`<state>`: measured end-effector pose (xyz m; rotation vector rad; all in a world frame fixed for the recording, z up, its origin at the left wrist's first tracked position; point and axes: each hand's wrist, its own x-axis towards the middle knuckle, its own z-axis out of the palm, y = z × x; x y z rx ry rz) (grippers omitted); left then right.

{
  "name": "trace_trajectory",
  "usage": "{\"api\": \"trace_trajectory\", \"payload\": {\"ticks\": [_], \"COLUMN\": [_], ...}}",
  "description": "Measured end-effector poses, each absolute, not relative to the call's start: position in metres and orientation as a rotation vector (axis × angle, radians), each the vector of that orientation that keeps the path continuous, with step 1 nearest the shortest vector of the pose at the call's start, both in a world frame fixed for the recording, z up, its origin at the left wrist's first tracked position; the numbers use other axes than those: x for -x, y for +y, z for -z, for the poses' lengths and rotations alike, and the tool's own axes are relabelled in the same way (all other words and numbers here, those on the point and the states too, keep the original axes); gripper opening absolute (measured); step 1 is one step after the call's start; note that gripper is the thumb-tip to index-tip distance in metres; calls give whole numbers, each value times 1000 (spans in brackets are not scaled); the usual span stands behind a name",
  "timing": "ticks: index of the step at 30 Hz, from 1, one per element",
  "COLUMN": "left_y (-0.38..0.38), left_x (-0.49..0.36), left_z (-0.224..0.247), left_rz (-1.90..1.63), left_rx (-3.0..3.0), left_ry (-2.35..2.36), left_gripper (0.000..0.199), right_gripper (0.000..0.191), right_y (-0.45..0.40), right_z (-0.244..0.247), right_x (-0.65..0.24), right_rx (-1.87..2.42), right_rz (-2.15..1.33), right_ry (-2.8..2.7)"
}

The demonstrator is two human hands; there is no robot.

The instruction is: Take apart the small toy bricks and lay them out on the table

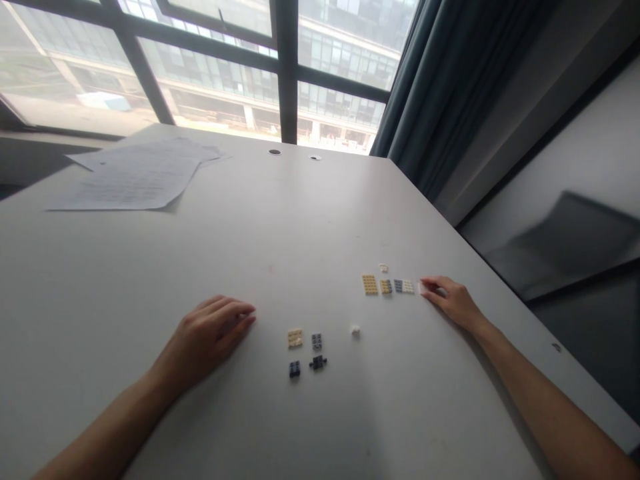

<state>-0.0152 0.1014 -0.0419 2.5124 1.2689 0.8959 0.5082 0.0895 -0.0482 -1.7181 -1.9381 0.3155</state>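
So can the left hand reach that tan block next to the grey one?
Probably yes: the left hand looks empty, and only bare table shows between its fingertips and the tan block, with nothing in the way.

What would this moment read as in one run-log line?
left hand: no piece visible | right hand: fingertips around small white piece | on table: yellow plate, black brick, papers

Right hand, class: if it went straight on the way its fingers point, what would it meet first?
Past the white piece at its fingertips, the right hand would probably meet the row's cream piece first; depth is unclear.
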Motion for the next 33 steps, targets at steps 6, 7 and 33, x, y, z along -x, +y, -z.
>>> {"api": "trace_trajectory", "payload": {"ticks": [6, 7, 33], "left_y": [100, 100, 100], "left_x": [15, 15, 14], "left_z": [41, 41, 41], "left_rz": [-886, -895, -865], "left_rx": [-2516, -2514, -2495], "left_ry": [1251, 1250, 1280], "left_gripper": [14, 14, 18], "right_gripper": [27, 26, 38], "right_y": [95, 96, 90], "right_z": [41, 39, 42], "right_x": [-506, -506, -507], "right_rx": [1718, 1725, 1743], "right_rz": [-371, -378, -300], "right_ry": [-1973, -1976, -1867]}}
